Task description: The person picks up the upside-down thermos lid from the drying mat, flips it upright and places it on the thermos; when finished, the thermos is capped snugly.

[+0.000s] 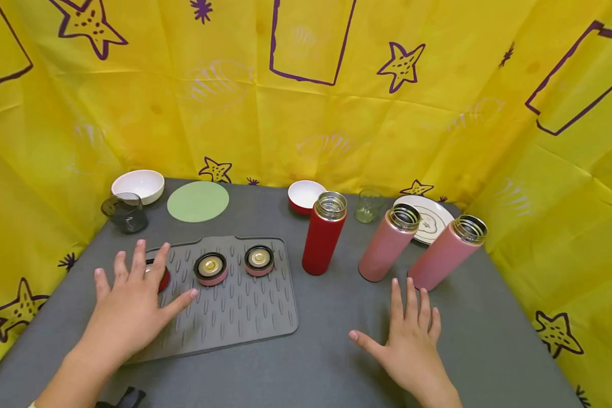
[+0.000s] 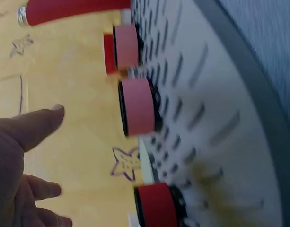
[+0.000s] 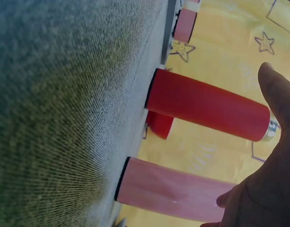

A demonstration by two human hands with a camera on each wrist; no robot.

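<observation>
Red lid (image 1: 165,281) lies on the mat (image 1: 250,317), in head view partly behind spread fingers of the left hand (image 1: 130,309); the right hand (image 1: 408,351) (fingers also spread) is near a pink bottle (image 1: 442,256).

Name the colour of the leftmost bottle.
Red; the leftmost bottle shows best in the head view.

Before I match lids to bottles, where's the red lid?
In the head view, the red lid lies on the gray mat, at left, partly hidden by the left hand, left of the nearer pink lid.

Yellow starfish-print cloth (image 1: 296,113) on three sides of a grey tabletop (image 1: 326,351)
</observation>
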